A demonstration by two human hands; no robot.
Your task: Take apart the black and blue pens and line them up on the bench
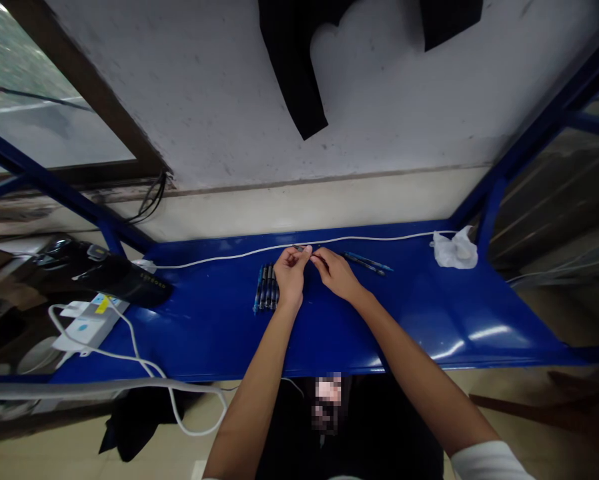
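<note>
One dark bottle is on the blue table, left in the frame, near a white power strip; as I see it from the room, a left elbow catching the cable looping at lower left could drag the strip and jolt the bottle. Just left of centre, a row of pens is laid side by side, close to the left wrist, which could scatter them if it swept sideways. At centre, a small dark item could slip if the pinch loosened, being slim and mostly hidden by fingers. Right of centre, two loose pens might roll if the right knuckles nudged them. As for pose, both forearms reach up from the bottom of the frame and converge. The left hand points away from the body, thumb and fingers closed on the dark item. The right hand angles inward, fingers bent, its tips very near the left's; whether they grip anything, I cannot tell.
</note>
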